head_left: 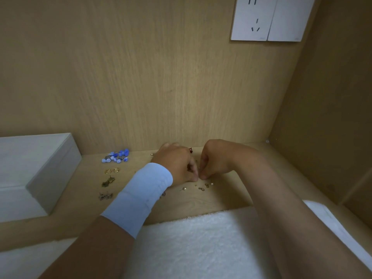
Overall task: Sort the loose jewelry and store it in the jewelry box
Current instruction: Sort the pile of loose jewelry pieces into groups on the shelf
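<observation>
pinches a tiny piece (198, 172) with left hand (177, 168) and right hand (215, 162), fingertips (194, 178) closed on it, near loose studs (203, 187), jewelry box (40, 168) shut at far left. likely needs gentle, steady fingers.

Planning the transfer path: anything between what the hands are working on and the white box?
Both left hand and right hand pinch a small piece, barely visible. Between it and the white box lie blue beads, gold hoops and bronze pieces on the shelf. The box looks closed.
</observation>
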Demonstrator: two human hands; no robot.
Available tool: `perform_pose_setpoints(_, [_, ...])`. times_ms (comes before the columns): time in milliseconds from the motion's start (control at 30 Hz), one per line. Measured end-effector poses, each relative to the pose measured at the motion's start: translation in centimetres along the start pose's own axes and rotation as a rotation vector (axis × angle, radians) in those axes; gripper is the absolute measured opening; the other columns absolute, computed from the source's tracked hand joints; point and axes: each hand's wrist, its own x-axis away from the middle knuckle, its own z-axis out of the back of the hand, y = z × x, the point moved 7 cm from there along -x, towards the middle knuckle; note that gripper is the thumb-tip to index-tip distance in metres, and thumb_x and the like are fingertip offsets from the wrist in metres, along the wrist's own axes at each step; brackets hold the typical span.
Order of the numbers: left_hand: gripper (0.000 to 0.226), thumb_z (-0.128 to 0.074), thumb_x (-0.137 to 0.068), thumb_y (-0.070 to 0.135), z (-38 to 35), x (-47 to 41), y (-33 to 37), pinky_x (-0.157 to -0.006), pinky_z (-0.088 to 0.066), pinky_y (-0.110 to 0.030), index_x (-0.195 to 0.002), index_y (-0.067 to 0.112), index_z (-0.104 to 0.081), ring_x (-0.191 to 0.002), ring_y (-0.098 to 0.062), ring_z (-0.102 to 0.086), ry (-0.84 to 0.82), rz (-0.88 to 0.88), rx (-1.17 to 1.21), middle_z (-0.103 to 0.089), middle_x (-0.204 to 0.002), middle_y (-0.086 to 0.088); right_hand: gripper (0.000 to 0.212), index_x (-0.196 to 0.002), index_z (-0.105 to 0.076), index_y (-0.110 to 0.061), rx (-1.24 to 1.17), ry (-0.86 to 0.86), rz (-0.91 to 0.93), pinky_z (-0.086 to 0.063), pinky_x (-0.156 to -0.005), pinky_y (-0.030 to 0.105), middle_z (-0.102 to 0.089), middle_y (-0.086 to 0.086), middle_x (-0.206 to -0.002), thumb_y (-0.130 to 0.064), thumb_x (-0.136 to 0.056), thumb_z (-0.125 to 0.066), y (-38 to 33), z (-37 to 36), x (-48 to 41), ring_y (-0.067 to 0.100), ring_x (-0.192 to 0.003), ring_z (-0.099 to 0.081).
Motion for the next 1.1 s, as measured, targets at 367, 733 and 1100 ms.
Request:
perform_pose_setpoints(367, [0.017, -0.072, -0.074, 0.054, 0.0, 0.2, -0.4, -0.1, -0.022, -0.026, -0.087, 0.043, -0.072, -0.109, -0.003, -0.046, -0.077, 0.014, -0.033, -0.064, -0.099, 0.023, 0.013, -0.086, -0.079, -0.031, -0.094, -0.075, 0.038, -0.055, -0.091, 0.032, -0.074, -0.014, -0.084, -0.025, -0.076, -0.084, 0.5, 0.0, 0.2, 0.007, -0.09, -0.067])
perform_pose_setpoints(733, [0.013, -0.064, -0.082, 0.044, -0.1, -0.1, -0.4, -0.105, -0.025, -0.026, -0.09, 0.04, -0.073, -0.097, 0.003, -0.054, -0.08, 0.021, 0.021, -0.068, -0.094, 0.023, 0.013, -0.087, -0.08, -0.028, -0.097, -0.074, 0.042, -0.056, -0.091, 0.034, -0.072, -0.013, -0.079, -0.023, -0.076, -0.084, 0.8, -0.1, 0.0, 0.01, -0.09, -0.068])
perform_pose_setpoints(1100, [0.019, -0.069, -0.079, 0.051, -0.9, -0.5, -0.2, -0.1, -0.029, -0.027, -0.084, 0.033, -0.073, -0.09, 0.001, -0.059, -0.089, 0.074, 0.051, -0.07, -0.087, 0.018, 0.017, -0.09, -0.08, -0.027, -0.08, -0.069, 0.036, -0.055, -0.093, 0.038, -0.076, -0.007, -0.089, -0.021, -0.075, -0.084, 0.8, -0.6, -0.5, 0.011, -0.092, -0.069])
